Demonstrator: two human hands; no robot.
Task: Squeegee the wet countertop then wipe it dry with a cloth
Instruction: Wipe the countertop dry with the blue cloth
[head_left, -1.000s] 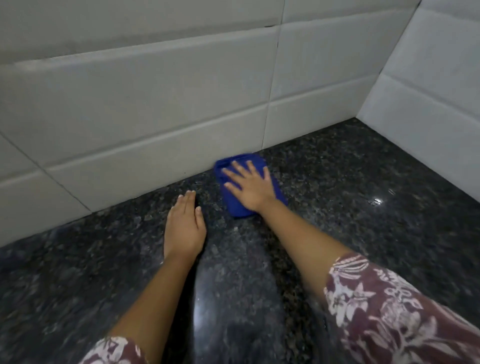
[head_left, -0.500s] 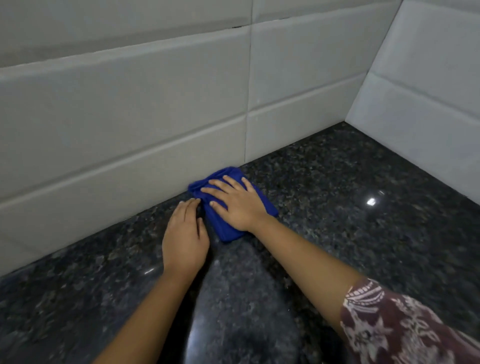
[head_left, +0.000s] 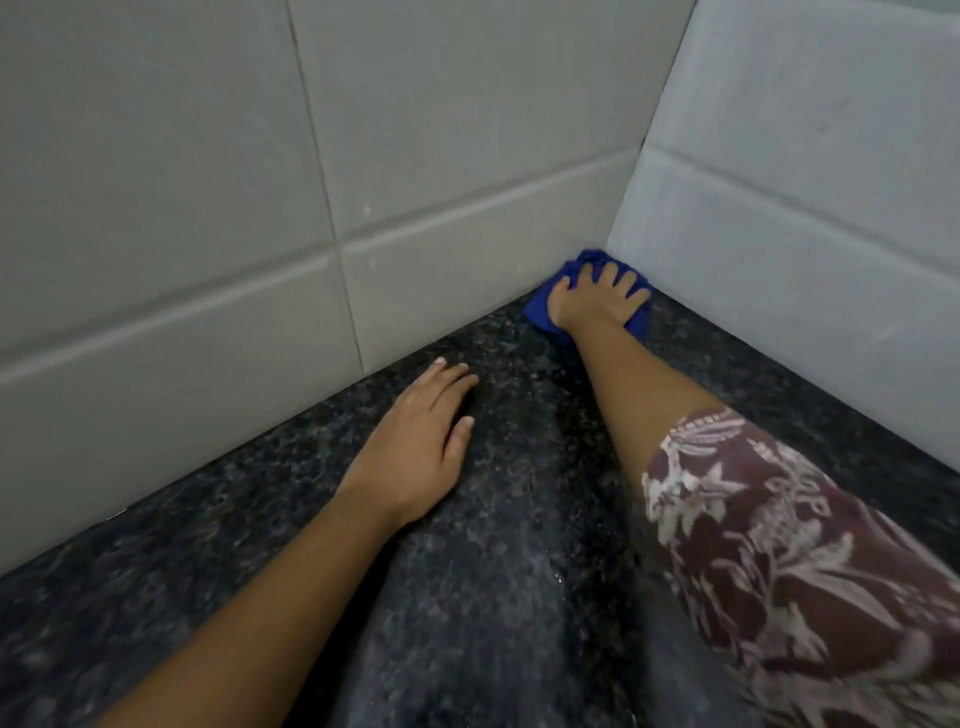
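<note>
A blue cloth (head_left: 540, 306) is bunched into the far corner where the two tiled walls meet the dark speckled granite countertop (head_left: 493, 571). My right hand (head_left: 597, 301) presses down on the cloth with fingers spread, covering most of it. My left hand (head_left: 415, 447) lies flat on the countertop near the back wall, palm down, fingers together, holding nothing. No squeegee is in view.
The pale tiled back wall (head_left: 260, 234) and the side wall (head_left: 805, 234) close off the counter at the rear and right. A few small water drops (head_left: 558, 577) glint on the counter between my arms.
My right hand has pushed the cloth to the right along the back wall into the corner. The left hand has stayed flat on the counter; the view has swung right.
</note>
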